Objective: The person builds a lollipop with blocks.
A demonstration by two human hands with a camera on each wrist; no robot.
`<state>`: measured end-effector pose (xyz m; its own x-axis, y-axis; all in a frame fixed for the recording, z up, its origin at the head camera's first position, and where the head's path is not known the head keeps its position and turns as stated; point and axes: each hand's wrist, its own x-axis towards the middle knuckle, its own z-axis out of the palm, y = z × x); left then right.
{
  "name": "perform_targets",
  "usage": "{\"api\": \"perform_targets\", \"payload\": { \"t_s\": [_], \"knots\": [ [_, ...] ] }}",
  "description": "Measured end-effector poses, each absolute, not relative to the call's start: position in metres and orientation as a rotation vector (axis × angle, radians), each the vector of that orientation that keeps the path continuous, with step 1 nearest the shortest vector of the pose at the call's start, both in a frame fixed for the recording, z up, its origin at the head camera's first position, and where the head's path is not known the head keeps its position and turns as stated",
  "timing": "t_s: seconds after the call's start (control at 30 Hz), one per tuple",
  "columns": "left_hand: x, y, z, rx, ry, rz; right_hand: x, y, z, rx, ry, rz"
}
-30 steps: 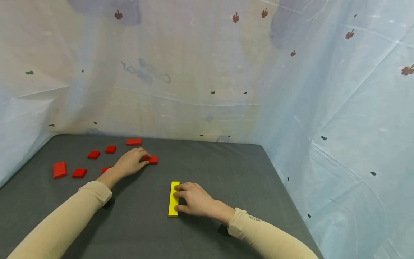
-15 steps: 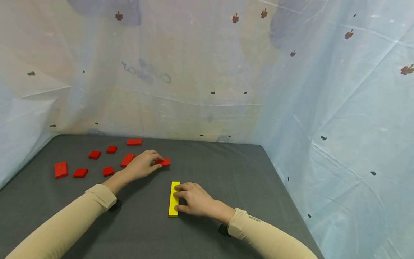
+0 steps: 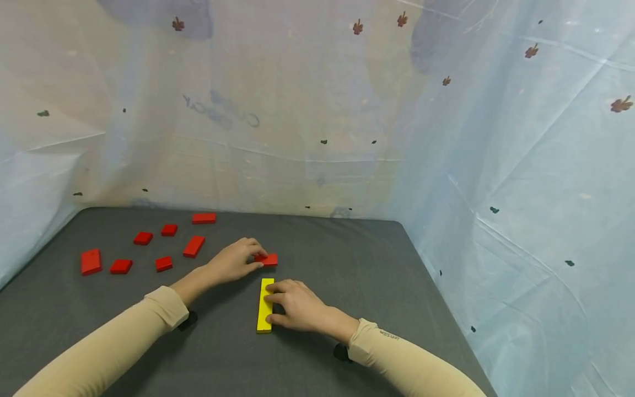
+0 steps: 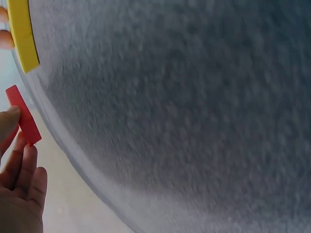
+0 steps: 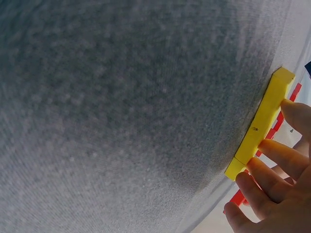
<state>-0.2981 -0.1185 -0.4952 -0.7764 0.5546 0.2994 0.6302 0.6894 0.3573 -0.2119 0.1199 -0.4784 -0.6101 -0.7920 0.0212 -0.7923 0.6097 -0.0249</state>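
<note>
My left hand (image 3: 232, 264) pinches a flat red block (image 3: 269, 259) between thumb and fingertips, just beyond the far end of a yellow bar. In the left wrist view, the same red block (image 4: 24, 116) appears at the left edge, apart from the yellow bar (image 4: 22, 34). Fingertips and thumb of my right hand (image 3: 300, 307) touch the right side of the yellow bar (image 3: 265, 309), which lies lengthwise on the dark table. A seam near one end of the yellow bar (image 5: 260, 126) shows in the right wrist view, so a short piece adjoins a longer one.
Several red blocks lie scattered at the table's left, among them a longer one (image 3: 194, 246), a rear one (image 3: 204, 218) and a left one (image 3: 91, 262). Pale printed sheeting (image 3: 297, 110) hangs behind and at the sides of the grey table (image 3: 347, 259).
My left hand has carried the red block rightward and nearer, toward the yellow bar's far end, uncovering red blocks behind it. The right hand and yellow bar have stayed put.
</note>
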Motion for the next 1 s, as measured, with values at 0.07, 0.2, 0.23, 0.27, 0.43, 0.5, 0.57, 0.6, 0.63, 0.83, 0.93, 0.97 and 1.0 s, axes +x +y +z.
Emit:
{"api": "perform_targets", "payload": {
  "t_s": [0.07, 0.2, 0.23, 0.27, 0.43, 0.5, 0.57, 0.6, 0.63, 0.83, 0.93, 0.97, 1.0],
  "knots": [
    [-0.296, -0.116, -0.496, -0.981, -2.740, -0.661, -0.212, 0.120, -0.479, 1.385, -2.804, 0.048],
    [-0.294, -0.112, -0.498, -1.003, -2.763, -0.625, -0.212, 0.120, -0.480, 1.389, -2.789, 0.042],
    [-0.293, -0.111, -0.499, -1.009, -2.768, -0.615, -0.212, 0.120, -0.480, 1.389, -2.788, 0.040],
    [-0.293, -0.111, -0.500, -1.016, -2.773, -0.607, -0.212, 0.120, -0.480, 1.390, -2.786, 0.039],
    [-0.292, -0.110, -0.502, -1.068, -2.778, -0.586, -0.212, 0.120, -0.481, 1.389, -2.784, 0.030],
    [-0.292, -0.110, -0.503, -1.081, -2.776, -0.583, -0.212, 0.120, -0.481, 1.386, -2.783, 0.025],
    [-0.292, -0.110, -0.504, -1.088, -2.774, -0.585, -0.212, 0.120, -0.481, 1.383, -2.783, 0.021],
    [-0.292, -0.110, -0.504, -1.090, -2.775, -0.584, -0.212, 0.120, -0.481, 1.381, -2.784, 0.019],
    [-0.292, -0.111, -0.505, -1.091, -2.777, -0.582, -0.212, 0.120, -0.481, 1.380, -2.785, 0.020],
    [-0.292, -0.111, -0.507, -1.093, -2.800, -0.595, -0.212, 0.120, -0.480, 1.379, -2.792, 0.031],
    [-0.292, -0.111, -0.507, -1.099, -2.808, -0.606, -0.212, 0.120, -0.481, 1.381, -2.792, 0.035],
    [-0.292, -0.112, -0.508, -1.100, -2.810, -0.610, -0.212, 0.120, -0.481, 1.381, -2.792, 0.036],
    [-0.291, -0.112, -0.508, -1.101, -2.812, -0.612, -0.212, 0.120, -0.481, 1.381, -2.792, 0.036]
  ]
}}
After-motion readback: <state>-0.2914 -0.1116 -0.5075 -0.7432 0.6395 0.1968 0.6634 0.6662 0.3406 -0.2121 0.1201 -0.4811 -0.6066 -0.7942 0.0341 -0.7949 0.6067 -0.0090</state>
